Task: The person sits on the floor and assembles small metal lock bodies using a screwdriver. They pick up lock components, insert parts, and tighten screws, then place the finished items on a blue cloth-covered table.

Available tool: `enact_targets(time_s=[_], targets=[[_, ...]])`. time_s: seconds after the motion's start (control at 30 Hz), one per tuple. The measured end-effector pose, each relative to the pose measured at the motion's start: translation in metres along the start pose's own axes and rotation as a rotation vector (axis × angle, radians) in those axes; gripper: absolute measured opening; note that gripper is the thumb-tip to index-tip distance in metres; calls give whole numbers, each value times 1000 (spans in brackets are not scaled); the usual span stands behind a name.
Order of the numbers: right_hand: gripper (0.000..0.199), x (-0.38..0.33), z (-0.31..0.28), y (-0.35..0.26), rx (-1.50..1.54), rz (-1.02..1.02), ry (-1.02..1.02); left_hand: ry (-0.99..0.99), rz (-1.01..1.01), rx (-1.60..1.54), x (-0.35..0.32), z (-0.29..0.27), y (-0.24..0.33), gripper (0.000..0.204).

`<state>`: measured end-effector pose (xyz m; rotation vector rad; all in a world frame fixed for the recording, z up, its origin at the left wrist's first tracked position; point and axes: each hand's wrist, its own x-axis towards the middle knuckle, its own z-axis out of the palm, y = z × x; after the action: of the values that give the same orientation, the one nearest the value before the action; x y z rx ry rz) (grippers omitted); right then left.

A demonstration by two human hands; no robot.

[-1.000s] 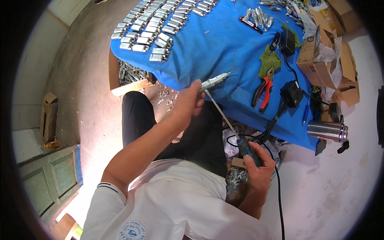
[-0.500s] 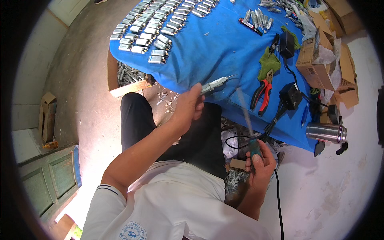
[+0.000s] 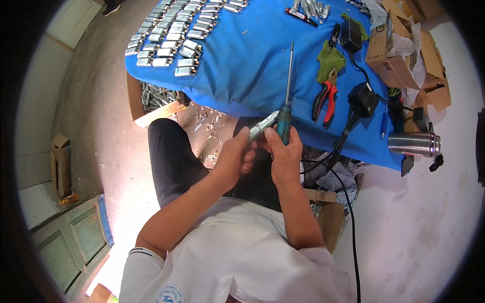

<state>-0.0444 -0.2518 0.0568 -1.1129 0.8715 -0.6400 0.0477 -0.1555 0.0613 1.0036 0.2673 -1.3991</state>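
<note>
My left hand (image 3: 235,157) is closed around the lower end of a slim silvery-white part (image 3: 264,125), tilted up to the right. Beside it, my right hand (image 3: 287,156) grips a screwdriver (image 3: 285,120) by its teal handle, its long metal shaft pointing up over the blue cloth. The two hands are close together above my lap. At the handle, the upper tip of the silvery part overlaps the screwdriver; whether they touch I cannot tell. My fingers hide the part's lower end.
Rows of small metal-cased units (image 3: 174,38) cover the far left of the blue-clothed table (image 3: 242,76). Red-handled pliers (image 3: 325,101), black adapters (image 3: 363,99), a steel flask (image 3: 413,144) and a cardboard box (image 3: 389,60) stand right. A box of metal pieces (image 3: 159,96) sits below the left edge.
My right hand has swung up and left with the screwdriver, from the lower right to beside my left hand. The silvery part stays in my left hand. The view has shifted slightly.
</note>
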Motion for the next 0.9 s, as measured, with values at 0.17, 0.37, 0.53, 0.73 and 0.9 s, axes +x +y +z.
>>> enact_targets(time_s=[0.17, 0.37, 0.53, 0.73, 0.9], targets=[[31, -3, 16, -7, 75, 55, -2, -206, -24, 65, -6, -5, -12, 43], [31, -1, 14, -11, 104, 83, -51, -247, -76, 49, -9, -5, -7, 45], [30, 8, 14, -7, 120, 75, -93, -206, -50, 6, -8, 1, -1, 46], [27, 14, 19, -14, 90, 97, -102, -156, -36, 38, -3, 3, 2, 48], [29, 14, 22, -13, -30, 70, -18, -121, -71, 10, -2, 3, 1, 48]])
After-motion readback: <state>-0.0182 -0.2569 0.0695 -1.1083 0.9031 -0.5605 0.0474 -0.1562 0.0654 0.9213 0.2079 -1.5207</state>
